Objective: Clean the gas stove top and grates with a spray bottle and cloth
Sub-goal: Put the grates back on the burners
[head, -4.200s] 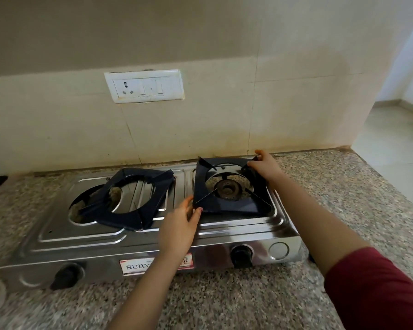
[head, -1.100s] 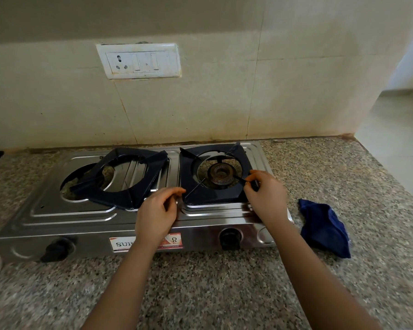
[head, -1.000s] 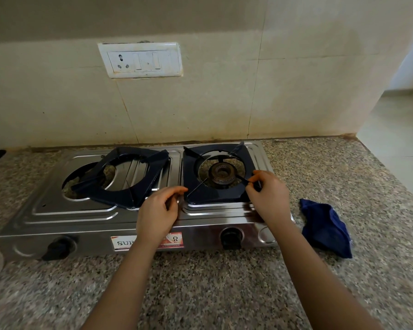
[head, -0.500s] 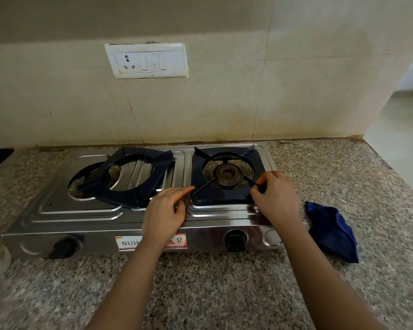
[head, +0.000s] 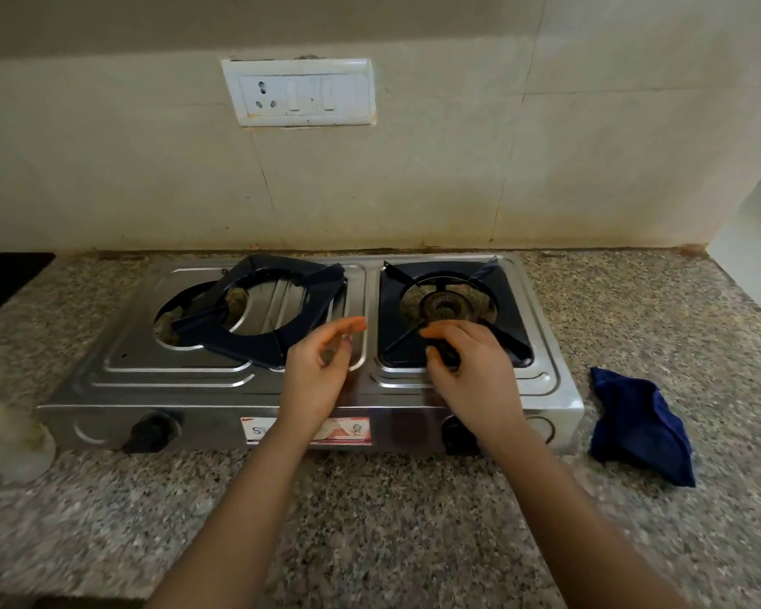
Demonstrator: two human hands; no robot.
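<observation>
A steel two-burner gas stove [head: 220, 380] stands on the granite counter [head: 370, 520]. Its left dark blue grate [head: 255, 345] lies askew, shifted right off its burner hole. The right grate [head: 508, 301] sits square around its burner [head: 444, 305]. My left hand [head: 321, 371] hovers open over the strip between the two grates, touching nothing. My right hand [head: 471, 371] curls over the front edge of the right grate, thumb and fingers pinched on a dark part of it. A crumpled blue cloth [head: 638, 424] lies on the counter right of the stove.
A white socket and switch panel [head: 299, 92] is on the tiled wall behind the stove. A blurred pale object [head: 9, 437] stands at the left edge of the counter. The counter ends at the right, where the floor [head: 756, 239] shows.
My left hand has let go of the right grate's front left corner and lifted, fingers spread. My right hand has slid left from the front right corner to the front middle of that grate.
</observation>
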